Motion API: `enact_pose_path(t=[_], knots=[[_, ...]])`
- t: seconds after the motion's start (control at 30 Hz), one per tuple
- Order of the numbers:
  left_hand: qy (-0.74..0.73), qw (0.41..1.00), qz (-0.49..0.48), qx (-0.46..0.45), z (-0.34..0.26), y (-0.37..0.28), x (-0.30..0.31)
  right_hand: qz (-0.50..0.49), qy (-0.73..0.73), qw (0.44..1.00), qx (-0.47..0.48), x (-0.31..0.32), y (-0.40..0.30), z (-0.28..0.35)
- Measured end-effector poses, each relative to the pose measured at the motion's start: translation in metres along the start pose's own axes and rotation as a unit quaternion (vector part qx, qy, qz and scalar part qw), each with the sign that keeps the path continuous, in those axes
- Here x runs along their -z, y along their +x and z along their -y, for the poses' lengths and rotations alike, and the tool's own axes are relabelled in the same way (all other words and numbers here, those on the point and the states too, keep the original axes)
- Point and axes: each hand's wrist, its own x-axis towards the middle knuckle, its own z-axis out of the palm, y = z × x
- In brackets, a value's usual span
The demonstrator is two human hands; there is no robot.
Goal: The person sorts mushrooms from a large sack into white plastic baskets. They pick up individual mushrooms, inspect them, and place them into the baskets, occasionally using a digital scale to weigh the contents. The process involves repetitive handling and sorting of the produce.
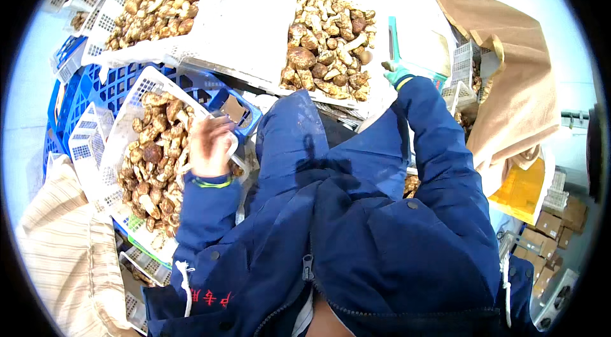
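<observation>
My left hand (211, 145), bare and blurred, is over the right edge of a white plastic crate (128, 112) heaped with brown and cream mushrooms (155, 155). Whether its fingers hold anything cannot be told. In a teal glove, my right hand (399, 73) is closed on the handle of a teal tool (393, 38), which points away from me; its exact kind is unclear. Left of that hand, more mushrooms (329, 46) fill a white crate in front of my knees.
Another white crate of mushrooms (157, 10) stands at the upper left, near blue plastic crates (119, 86). Brown cloth (510, 65) drapes over crates at the right, above a yellow-lined container (522, 191). Striped cloth (71, 251) lies at lower left; cardboard boxes (549, 236) stand at lower right.
</observation>
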Motion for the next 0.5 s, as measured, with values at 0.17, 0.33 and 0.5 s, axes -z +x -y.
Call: enact_pose_path(t=[0.17,0.33,0.5], knots=[[-0.318,0.911,0.217,0.146,0.062,0.015,-0.138,0.057,-0.042,0.997,-0.007,-0.034,0.040,0.023],[-0.420,0.777,0.271,0.381,0.092,0.036,-0.185,0.063,-0.047,0.997,0.014,-0.053,0.070,0.032],[-0.455,0.765,0.201,0.408,0.108,0.052,-0.187,0.082,-0.001,0.993,0.086,-0.078,0.109,0.078]])
